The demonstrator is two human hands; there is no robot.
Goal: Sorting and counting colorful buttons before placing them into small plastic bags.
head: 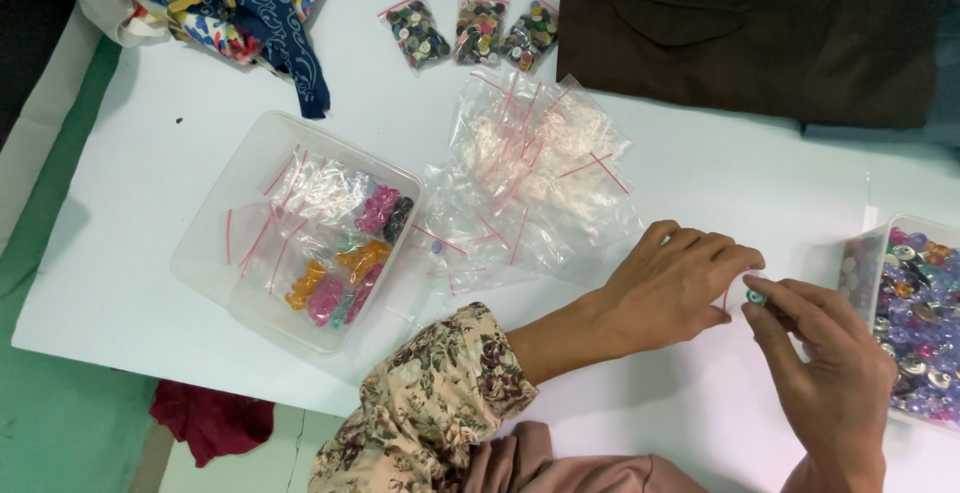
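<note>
Right of centre, left hand (672,288) pinches a small clear bag (735,291), mostly hidden under its fingers; right hand (825,378) pinches a teal button (756,298) at the bag's mouth; best to hold the mouth spread and feed the button straight in; whether the bag is open I cannot tell; button tub (905,323) cut off at right edge.

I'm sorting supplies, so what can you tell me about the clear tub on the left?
The clear tub is a rectangular, translucent plastic container with rounded corners and no lid, sitting slightly turned on the white table. Inside lie small clear zip bags with red seal strips, some holding pink, orange and dark buttons. Neither hand touches it.
</note>
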